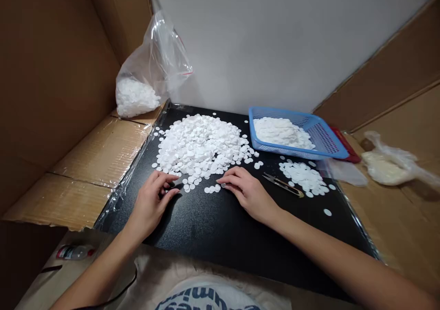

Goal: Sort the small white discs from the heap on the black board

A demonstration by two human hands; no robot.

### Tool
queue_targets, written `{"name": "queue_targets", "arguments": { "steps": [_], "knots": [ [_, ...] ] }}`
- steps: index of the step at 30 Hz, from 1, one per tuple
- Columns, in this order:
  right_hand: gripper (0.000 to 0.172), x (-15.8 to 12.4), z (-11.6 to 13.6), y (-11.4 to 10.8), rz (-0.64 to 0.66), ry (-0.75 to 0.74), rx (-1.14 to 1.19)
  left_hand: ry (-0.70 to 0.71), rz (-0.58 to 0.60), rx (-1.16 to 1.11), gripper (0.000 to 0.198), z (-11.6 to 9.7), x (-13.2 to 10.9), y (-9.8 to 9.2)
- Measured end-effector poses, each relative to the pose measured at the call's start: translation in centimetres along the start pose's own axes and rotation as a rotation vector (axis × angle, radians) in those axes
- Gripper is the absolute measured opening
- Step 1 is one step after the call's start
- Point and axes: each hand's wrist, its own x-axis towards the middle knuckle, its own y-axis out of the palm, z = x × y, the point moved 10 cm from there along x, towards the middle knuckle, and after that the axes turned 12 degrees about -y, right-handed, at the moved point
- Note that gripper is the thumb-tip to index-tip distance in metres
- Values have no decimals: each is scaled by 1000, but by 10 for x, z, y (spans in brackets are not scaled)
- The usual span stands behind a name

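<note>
A large heap of small white discs (201, 142) lies on the black tabletop (206, 223). At the heap's front left edge is my left hand (153, 200), its thumb and fingers curved with a gap between them and nothing visible in it. My right hand (249, 193) rests at the front right of the heap, its thumb and fingertips pinched on a white disc (223, 185). Just left of those fingertips a few loose discs (212, 189) lie in a short row. Right of my right hand are small metal snips (283, 185) and a smaller pile of discs (304, 178).
A blue basket (330, 140) with white pieces stands at the back right, a red object (346, 145) behind it. A clear bag (137, 90) of white pieces sits back left. Another bag (388, 165) lies on cardboard at right. A bottle (75, 252) is low left.
</note>
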Motion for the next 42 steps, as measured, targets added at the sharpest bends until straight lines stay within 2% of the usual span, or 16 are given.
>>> {"name": "queue_targets", "arguments": {
  "steps": [4,6,9,15,19,22,25,29,31,35,38,42],
  "knots": [
    [17,10,9,27,92,-74,45,30,81,42,20,-7,-1,19],
    [12,9,14,33,102,-72,88,39,120,60,25,-10,-1,27],
    [3,3,17,36,140,-51,160,35,149,64,27,-11,1,33],
    [6,-9,26,34,306,-73,220,15,208,39,25,-16,2,42],
    [8,4,17,27,238,-63,193,9,215,-10,32,-25,-5,52],
    [12,21,11,33,206,-92,136,-4,139,5,34,-26,-9,50],
    [8,35,13,48,263,-182,25,-39,54,83,23,-20,-11,42],
    [12,44,21,64,351,-345,-177,22,41,178,12,-22,-15,44],
    [14,44,23,67,370,-398,-186,59,34,221,6,-24,-16,47],
    [15,45,23,64,302,-390,-60,69,15,210,13,-27,-15,46],
    [15,45,22,61,269,-350,-14,-24,20,75,12,-20,-12,36],
    [6,46,21,62,306,-274,53,-117,56,-40,11,-12,-9,30]
  ]
}}
